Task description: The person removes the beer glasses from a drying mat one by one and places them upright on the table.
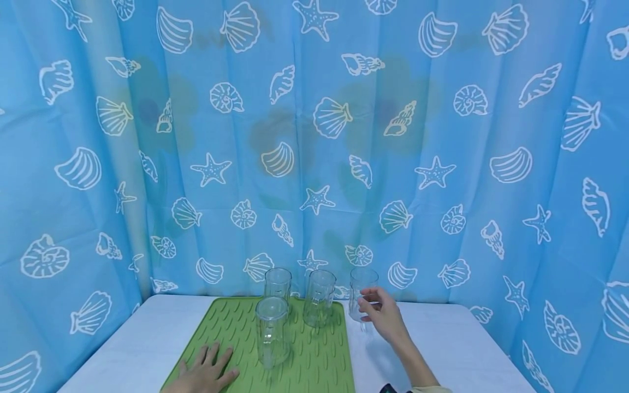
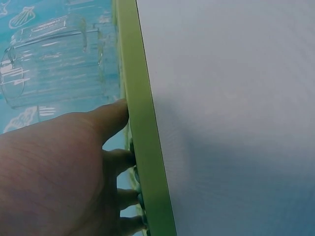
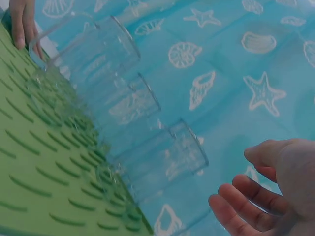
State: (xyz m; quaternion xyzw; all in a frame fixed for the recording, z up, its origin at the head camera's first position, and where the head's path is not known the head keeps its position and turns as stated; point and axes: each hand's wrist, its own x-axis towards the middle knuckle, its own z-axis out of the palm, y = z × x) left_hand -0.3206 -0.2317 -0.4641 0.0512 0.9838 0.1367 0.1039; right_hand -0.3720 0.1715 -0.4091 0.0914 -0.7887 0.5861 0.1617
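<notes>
Closest to where I stand, the left hand (image 1: 201,372) rests on the green mat (image 1: 236,322), its fingers spread and holding nothing. From the left wrist you also see what the head view cuts off: the mat's smooth border (image 2: 142,128) and the white table (image 2: 236,98) beyond it.

Moving right, three clear glass mugs stand on the mat: a back mug (image 1: 278,277), a front mug (image 1: 273,339) just before it, partly overlapping it from the head, and a right-hand mug (image 1: 320,295) near the mat's far right corner. The right wrist shows these three in a slanting row, one handle (image 3: 42,44) plain at its upper left.

Last, past the mat's edge, a fourth mug (image 1: 362,275) stands on the table. The right hand (image 1: 380,314) is at it, fingers loosely curved; the right wrist shows thumb and fingers parted, with no grip. Whether they touch the glass, I can't tell. Behind everything hangs a blue shell-patterned curtain (image 1: 334,164).
</notes>
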